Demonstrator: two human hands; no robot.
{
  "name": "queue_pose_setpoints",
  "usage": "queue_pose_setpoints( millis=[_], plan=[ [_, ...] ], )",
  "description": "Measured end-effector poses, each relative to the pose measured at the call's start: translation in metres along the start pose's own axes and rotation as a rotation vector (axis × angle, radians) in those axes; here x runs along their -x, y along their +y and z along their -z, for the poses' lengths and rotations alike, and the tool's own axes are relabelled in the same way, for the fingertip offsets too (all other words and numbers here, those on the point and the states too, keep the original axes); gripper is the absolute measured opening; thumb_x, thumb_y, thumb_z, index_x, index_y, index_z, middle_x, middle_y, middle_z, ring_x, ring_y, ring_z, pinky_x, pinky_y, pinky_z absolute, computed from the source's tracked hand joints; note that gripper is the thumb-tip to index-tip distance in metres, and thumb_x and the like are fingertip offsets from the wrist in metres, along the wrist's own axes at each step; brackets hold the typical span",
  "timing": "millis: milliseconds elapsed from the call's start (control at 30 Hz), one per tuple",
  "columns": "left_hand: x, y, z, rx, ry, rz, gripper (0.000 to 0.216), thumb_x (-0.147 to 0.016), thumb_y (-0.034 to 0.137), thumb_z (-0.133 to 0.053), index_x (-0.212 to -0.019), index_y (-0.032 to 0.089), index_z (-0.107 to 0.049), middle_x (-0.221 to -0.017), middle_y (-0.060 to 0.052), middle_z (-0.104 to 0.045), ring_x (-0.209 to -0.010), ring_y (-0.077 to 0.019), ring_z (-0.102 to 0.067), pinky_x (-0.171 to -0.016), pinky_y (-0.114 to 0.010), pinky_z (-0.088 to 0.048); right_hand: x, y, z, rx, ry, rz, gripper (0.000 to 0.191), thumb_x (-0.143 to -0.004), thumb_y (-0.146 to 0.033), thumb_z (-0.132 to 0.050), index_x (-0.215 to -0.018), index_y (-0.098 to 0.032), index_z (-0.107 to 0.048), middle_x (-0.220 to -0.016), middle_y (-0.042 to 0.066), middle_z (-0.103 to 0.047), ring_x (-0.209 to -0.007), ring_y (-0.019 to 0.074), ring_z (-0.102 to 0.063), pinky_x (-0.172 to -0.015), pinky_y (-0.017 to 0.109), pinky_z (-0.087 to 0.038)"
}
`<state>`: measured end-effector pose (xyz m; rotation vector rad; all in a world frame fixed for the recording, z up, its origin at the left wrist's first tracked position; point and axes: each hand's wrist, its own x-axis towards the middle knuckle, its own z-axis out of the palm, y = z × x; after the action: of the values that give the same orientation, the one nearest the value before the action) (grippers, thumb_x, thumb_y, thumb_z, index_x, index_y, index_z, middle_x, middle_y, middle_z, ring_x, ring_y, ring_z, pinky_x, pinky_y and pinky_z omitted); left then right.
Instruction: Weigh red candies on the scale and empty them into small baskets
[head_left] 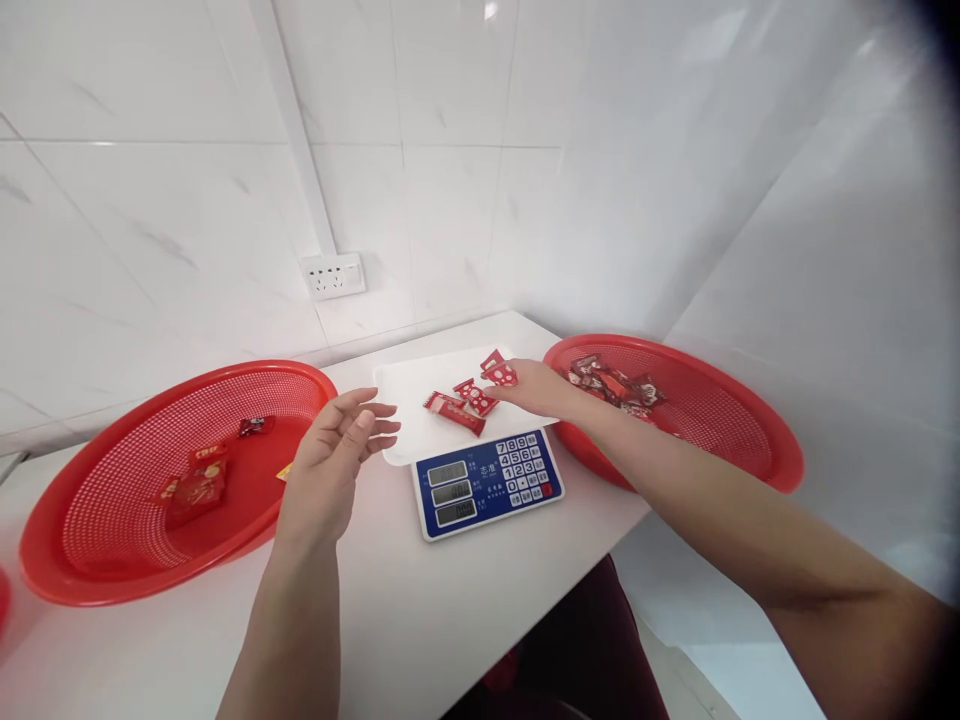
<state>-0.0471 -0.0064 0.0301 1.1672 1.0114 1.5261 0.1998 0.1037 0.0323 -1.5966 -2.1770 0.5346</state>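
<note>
A digital scale [487,485] with a blue keypad panel stands on the table, topped by a white weighing tray [409,435]. On the tray lie a long red wrapped snack bar [455,411] and a smaller red wrapped candy with white dots [475,397]. My right hand [536,388] is over the tray's right part, fingers closed on another red dotted candy [501,374]; a further red wrapper [492,359] shows just behind it. At the tray's left edge my left hand [330,465] is open, fingers apart, holding nothing.
A red plastic basket [112,450] at left holds several small wrapped packets [199,485]. Another red basket [772,450] at right contains a pile of wrapped candies [611,385]. A tiled wall with a power socket [334,276] rises behind the table [375,600].
</note>
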Motion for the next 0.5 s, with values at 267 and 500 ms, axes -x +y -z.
queue_pose_setpoints(
  millis=[267, 500],
  plan=[
    [-0.002, -0.009, -0.003, -0.081, -0.094, 0.027, 0.028, -0.083, 0.038, -0.060, -0.106, 0.023, -0.060, -0.098, -0.004, -0.065, -0.085, -0.0158, -0.062, -0.074, -0.029, -0.052, 0.068, -0.013, -0.002, -0.430, 0.077, -0.011, 0.019, -0.076, -0.028, -0.059, -0.090, -0.019, -0.067, -0.091, 0.004, -0.070, -0.077, 0.0173, -0.065, -0.072, 0.030, -0.050],
    [0.015, -0.010, -0.025, -0.445, -0.765, 0.191, 0.025, -0.084, 0.032, -0.057, -0.108, 0.025, -0.063, -0.095, -0.003, -0.065, -0.081, -0.0153, -0.060, -0.070, -0.028, -0.048, 0.131, -0.030, -0.036, -0.470, -0.237, 0.406, 0.019, -0.077, -0.014, -0.052, -0.085, -0.020, -0.068, -0.082, 0.003, -0.063, -0.071, 0.0120, -0.059, -0.063, 0.023, -0.047]
  ],
)
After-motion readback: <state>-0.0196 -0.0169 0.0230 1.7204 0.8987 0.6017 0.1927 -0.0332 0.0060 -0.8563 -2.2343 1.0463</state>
